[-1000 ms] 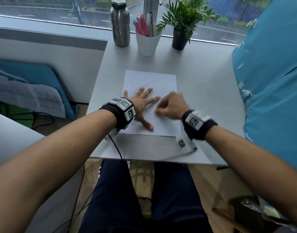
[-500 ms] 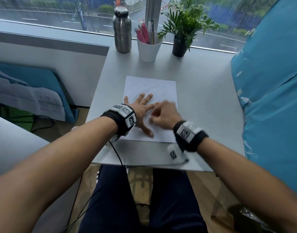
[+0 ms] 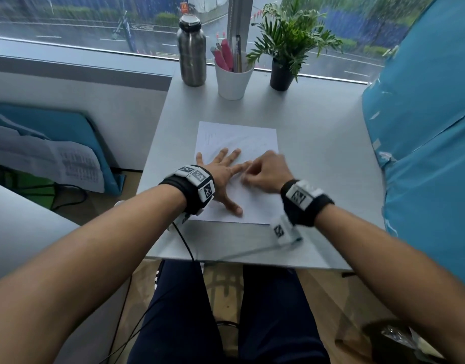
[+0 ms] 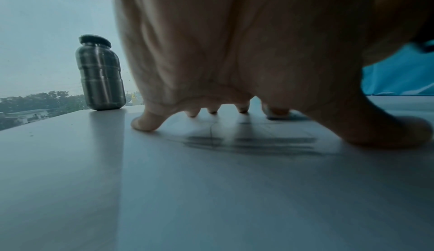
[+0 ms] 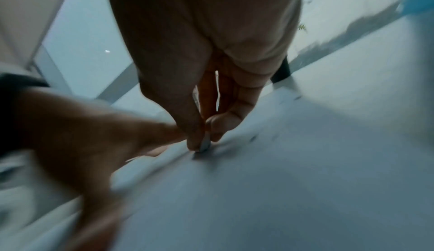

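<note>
Two hands work on a sheet of paper (image 3: 236,135) lying on a grey table (image 3: 318,153). The left hand (image 3: 223,174) is spread flat, pressing the sheet down. The right hand (image 3: 268,172) pinches what seems a small eraser (image 5: 204,143) against the sheet. Pencil strokes (image 4: 253,143) show, so the rubbing-out looks partway done. Bare tabletop lies right of the sheet; a bottle (image 3: 191,53), cup (image 3: 232,80) and plant (image 3: 281,74) stand well beyond its far edge.
</note>
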`<state>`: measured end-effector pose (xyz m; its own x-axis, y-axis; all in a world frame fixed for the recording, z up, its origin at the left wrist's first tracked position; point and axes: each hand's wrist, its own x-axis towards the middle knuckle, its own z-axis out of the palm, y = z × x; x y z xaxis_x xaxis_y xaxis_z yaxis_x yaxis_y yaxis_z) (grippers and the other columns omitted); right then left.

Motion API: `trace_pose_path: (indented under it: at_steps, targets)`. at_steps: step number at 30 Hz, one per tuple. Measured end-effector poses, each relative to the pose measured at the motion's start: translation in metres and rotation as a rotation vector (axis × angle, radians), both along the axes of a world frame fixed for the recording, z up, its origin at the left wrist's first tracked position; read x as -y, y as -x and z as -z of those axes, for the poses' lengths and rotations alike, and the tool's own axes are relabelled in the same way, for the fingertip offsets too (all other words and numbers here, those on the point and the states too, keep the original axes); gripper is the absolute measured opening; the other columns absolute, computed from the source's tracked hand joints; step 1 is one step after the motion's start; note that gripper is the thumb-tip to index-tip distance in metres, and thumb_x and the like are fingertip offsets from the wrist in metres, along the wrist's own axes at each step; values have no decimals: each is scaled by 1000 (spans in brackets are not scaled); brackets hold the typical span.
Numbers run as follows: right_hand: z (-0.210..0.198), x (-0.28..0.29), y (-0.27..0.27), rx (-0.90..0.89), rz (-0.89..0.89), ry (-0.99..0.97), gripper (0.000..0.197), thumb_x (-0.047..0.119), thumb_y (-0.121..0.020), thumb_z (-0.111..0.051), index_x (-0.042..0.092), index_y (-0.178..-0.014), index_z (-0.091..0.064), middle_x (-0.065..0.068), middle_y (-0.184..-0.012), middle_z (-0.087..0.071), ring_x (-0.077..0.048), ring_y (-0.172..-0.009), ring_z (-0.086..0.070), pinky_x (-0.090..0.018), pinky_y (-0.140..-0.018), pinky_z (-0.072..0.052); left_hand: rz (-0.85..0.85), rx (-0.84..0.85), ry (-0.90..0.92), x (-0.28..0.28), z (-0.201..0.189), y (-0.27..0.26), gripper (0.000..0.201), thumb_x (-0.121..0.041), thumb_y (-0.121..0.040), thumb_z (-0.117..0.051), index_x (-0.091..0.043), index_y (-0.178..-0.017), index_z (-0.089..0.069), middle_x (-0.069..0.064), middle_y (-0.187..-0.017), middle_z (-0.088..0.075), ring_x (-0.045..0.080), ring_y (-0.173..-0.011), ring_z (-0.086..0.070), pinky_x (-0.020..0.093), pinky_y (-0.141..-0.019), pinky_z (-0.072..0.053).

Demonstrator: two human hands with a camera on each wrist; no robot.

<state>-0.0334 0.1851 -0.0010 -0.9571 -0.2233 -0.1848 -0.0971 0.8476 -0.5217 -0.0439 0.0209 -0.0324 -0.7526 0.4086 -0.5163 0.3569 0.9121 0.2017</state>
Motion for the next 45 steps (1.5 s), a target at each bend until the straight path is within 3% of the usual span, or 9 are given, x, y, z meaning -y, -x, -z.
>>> trace_pose_path:
  at_steps: [3, 7, 14, 19, 25, 30, 35, 40, 45]
  targets:
    - [-3, -13, 30, -79, 151, -19, 13, 24, -72, -75, 12, -75, -79, -4, -75, -75, -13, -71, -69, -20, -73, -53, -20, 6, -19, 0, 0, -2, 141, -80, -42, -77, -50, -149, 11, -14, -157, 29, 19, -145, 28, 77, -104, 8]
    - [11, 20, -24, 11, -26, -13, 11, 17, -71, -69, 9, -66, -74, -2, -60, -69, -9, -53, -59, -17, -56, -45, -14, -11, 4, 1, 4, -1, 149, -82, -43, -75, -39, -151, 19, -15, -156, 31, 16, -145, 29, 77, -105, 6]
    - [-3, -12, 30, -66, 153, -42, 11, 21, -71, -73, 11, -73, -78, -5, -76, -75, -14, -73, -68, -18, -76, -49, -20, 5, -14, 2, 1, -2, 151, -84, -42, -73, -36, -151, 20, -17, -156, 31, 14, -145, 28, 75, -106, 7]
    - [5, 24, -30, 47, -137, -22, 10, 17, -72, -71, 9, -68, -76, -1, -64, -72, -13, -60, -66, -21, -64, -52, -12, -2, 0, 1, 4, -1, 152, -85, -42, -73, -36, -150, 23, -18, -155, 33, 13, -144, 29, 76, -105, 8]
    - [-1, -11, 35, -96, 161, -40, 11, 19, -70, -71, 11, -72, -77, -5, -73, -74, -16, -73, -69, -17, -69, -45, -16, 11, -13, 2, 1, 0, 152, -84, -41, -74, -38, -151, 21, -18, -156, 31, 13, -144, 28, 74, -106, 10]
    - [1, 25, -26, 22, -145, -20, 11, 15, -71, -68, 7, -70, -75, -7, -67, -72, -15, -61, -62, -22, -62, -47, -4, -6, 6, 1, 3, 1, 151, -84, -43, -73, -37, -150, 23, -17, -155, 32, 14, -145, 28, 76, -105, 7]
    - [-7, -10, 34, -71, 161, -46, 13, 20, -71, -72, 10, -77, -79, -5, -78, -76, -17, -77, -70, -18, -75, -50, -14, 8, -18, 3, 1, -1, 152, -84, -41, -74, -38, -150, 20, -18, -156, 30, 14, -145, 28, 74, -106, 10]
    - [0, 31, -31, 15, -164, -31, 11, 13, -73, -67, 5, -69, -75, -5, -65, -71, -18, -60, -62, -22, -60, -47, -3, -15, 14, 1, 4, 0, 153, -85, -42, -72, -34, -150, 23, -16, -156, 32, 15, -145, 28, 76, -104, 8]
    - [-5, -3, 33, -68, 126, -34, 14, 22, -70, -74, 10, -77, -79, -4, -77, -76, -13, -74, -69, -14, -70, -45, -10, 10, -26, 5, 2, 0, 155, -86, -42, -71, -30, -150, 26, -16, -155, 33, 13, -144, 30, 71, -107, 13]
